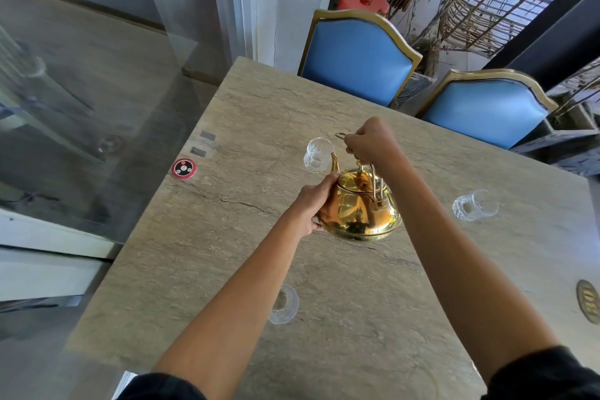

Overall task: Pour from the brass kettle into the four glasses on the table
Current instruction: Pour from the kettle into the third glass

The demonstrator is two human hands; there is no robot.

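A shiny brass kettle (360,208) is held above the stone table (207,256), tilted forward. Its spout tip reaches the rim of a clear glass (318,154) standing at the far middle. My right hand (373,141) grips the kettle's wire handle from above. My left hand (316,204) cups the kettle's left side and base. A second glass (475,204) stands to the right of the kettle. A third glass (285,304) stands near me, partly behind my left forearm. I see no liquid stream.
A round red and black call button (184,168) lies near the table's left edge. Two blue chairs (357,58) with gold frames stand at the far side. A brass disc (587,300) sits at the right edge. A glass partition runs along the left.
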